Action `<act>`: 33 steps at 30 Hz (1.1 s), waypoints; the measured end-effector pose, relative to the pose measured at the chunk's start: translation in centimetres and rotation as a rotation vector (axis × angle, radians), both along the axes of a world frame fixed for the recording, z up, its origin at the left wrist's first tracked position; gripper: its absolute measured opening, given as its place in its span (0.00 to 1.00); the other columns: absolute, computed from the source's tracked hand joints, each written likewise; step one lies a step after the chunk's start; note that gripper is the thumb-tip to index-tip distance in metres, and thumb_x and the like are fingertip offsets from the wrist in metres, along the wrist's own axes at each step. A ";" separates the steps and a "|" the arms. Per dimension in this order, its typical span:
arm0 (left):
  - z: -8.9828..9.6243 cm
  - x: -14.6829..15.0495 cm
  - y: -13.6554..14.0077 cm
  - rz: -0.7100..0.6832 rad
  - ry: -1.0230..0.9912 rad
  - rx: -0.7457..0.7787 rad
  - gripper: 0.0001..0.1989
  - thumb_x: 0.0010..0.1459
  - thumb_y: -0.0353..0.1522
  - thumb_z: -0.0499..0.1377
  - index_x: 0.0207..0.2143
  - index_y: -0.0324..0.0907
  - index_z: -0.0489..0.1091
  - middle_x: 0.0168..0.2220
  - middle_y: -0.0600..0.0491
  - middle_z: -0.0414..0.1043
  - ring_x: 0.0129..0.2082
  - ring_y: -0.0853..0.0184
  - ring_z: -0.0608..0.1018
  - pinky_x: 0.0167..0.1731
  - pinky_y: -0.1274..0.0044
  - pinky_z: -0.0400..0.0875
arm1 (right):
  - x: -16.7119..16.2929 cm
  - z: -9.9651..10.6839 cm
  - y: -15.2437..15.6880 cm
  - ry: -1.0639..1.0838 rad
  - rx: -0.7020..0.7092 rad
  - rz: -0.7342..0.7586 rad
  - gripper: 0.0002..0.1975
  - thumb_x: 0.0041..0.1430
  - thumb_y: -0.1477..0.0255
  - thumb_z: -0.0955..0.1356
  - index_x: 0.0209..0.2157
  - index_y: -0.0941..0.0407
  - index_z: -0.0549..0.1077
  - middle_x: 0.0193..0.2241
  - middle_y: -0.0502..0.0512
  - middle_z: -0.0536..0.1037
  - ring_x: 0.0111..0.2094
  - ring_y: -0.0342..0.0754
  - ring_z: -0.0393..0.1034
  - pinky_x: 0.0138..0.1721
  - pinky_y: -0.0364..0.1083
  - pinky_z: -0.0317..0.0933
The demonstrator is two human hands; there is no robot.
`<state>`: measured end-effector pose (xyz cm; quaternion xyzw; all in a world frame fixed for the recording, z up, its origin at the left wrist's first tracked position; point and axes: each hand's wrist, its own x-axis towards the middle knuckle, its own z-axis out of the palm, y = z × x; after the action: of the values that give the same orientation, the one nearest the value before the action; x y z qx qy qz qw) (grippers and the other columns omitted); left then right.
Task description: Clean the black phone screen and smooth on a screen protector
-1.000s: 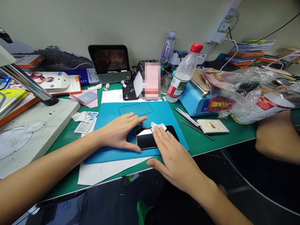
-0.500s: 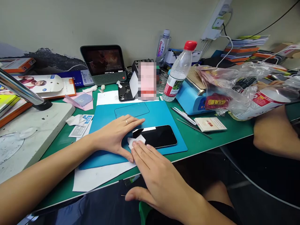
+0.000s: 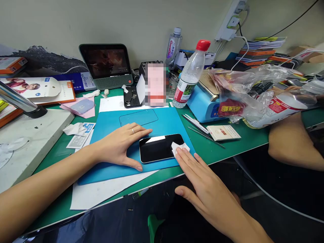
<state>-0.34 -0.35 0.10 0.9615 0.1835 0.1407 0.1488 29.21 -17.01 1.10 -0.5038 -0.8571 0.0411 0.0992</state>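
Note:
A smartphone (image 3: pixel 159 148) with a black, glossy screen lies face up on a blue mat (image 3: pixel 106 118). My left hand (image 3: pixel 121 145) is open at its left end, thumb and fingers spread around that end and resting on the mat. Under the fingertips of my right hand (image 3: pixel 202 175) is a folded white wipe (image 3: pixel 180 146), pressed against the phone's right end. Those fingers lie straight and close together, with the thumb held apart. The wipe and fingers hide the phone's right end.
Tweezers (image 3: pixel 206 135) and a cigarette pack (image 3: pixel 223 132) lie right of the mat. Behind stand a red-capped bottle (image 3: pixel 188 81), a blue scale (image 3: pixel 202 108) and a screen device (image 3: pixel 106 65). A white stand base (image 3: pixel 55 128) is at left. Another person's arm (image 3: pixel 296 141) rests at right.
My right hand has slid the wipe from the phone's left end across to its right end. My left hand stays by the left end. The view has shifted slightly.

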 end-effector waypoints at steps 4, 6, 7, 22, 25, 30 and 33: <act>-0.1 0.0 -0.1 0.004 -0.017 0.004 0.53 0.53 0.59 0.66 0.71 0.42 0.54 0.58 0.39 0.70 0.54 0.48 0.73 0.54 0.59 0.69 | -0.2 -0.3 1.3 0.021 -0.013 -0.026 0.38 0.73 0.54 0.60 0.73 0.63 0.51 0.72 0.64 0.56 0.73 0.56 0.48 0.68 0.62 0.56; -0.1 0.0 -0.1 0.000 -0.023 0.013 0.52 0.54 0.59 0.66 0.71 0.42 0.54 0.58 0.39 0.70 0.54 0.49 0.73 0.54 0.60 0.70 | -0.5 -0.2 2.7 0.019 -0.014 -0.052 0.38 0.73 0.53 0.59 0.72 0.66 0.53 0.72 0.66 0.55 0.73 0.58 0.47 0.69 0.64 0.55; -0.2 0.0 -0.1 -0.002 -0.025 0.018 0.51 0.55 0.58 0.66 0.70 0.41 0.55 0.58 0.39 0.70 0.53 0.49 0.74 0.53 0.60 0.70 | -0.6 -0.1 3.5 0.017 -0.020 -0.061 0.38 0.73 0.53 0.58 0.72 0.66 0.53 0.72 0.67 0.55 0.73 0.58 0.47 0.69 0.64 0.53; 0.0 0.1 -0.1 0.000 -0.064 0.039 0.58 0.52 0.61 0.65 0.74 0.41 0.45 0.60 0.37 0.66 0.54 0.48 0.71 0.54 0.59 0.69 | -6.9 -0.7 5.6 0.108 -0.036 -0.009 0.55 0.63 0.38 0.60 0.69 0.75 0.57 0.71 0.77 0.54 0.74 0.66 0.44 0.73 0.62 0.45; -0.1 0.1 -0.1 -0.009 -0.071 0.032 0.58 0.54 0.59 0.65 0.74 0.42 0.43 0.60 0.37 0.67 0.53 0.49 0.72 0.52 0.60 0.70 | -9.6 -0.6 6.0 0.174 -0.047 0.049 0.58 0.61 0.37 0.61 0.69 0.77 0.56 0.71 0.79 0.53 0.74 0.65 0.42 0.73 0.60 0.44; -0.1 0.1 0.0 -0.026 -0.072 0.027 0.57 0.54 0.58 0.66 0.73 0.43 0.45 0.58 0.38 0.69 0.52 0.50 0.73 0.51 0.61 0.70 | -10.4 -1.0 5.4 0.194 -0.004 0.066 0.55 0.63 0.39 0.61 0.69 0.77 0.55 0.71 0.79 0.53 0.74 0.64 0.41 0.73 0.60 0.44; 0.0 0.1 0.0 -0.032 -0.055 0.030 0.56 0.53 0.58 0.66 0.73 0.42 0.47 0.58 0.38 0.70 0.51 0.51 0.73 0.51 0.62 0.70 | -9.9 -1.2 4.0 0.187 0.007 0.107 0.52 0.65 0.41 0.60 0.69 0.74 0.57 0.71 0.76 0.56 0.74 0.62 0.44 0.74 0.57 0.44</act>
<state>-0.23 -0.35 0.07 0.9622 0.1616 0.1673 0.1417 19.29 -13.04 -0.15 -0.4507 -0.8701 0.0904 0.1780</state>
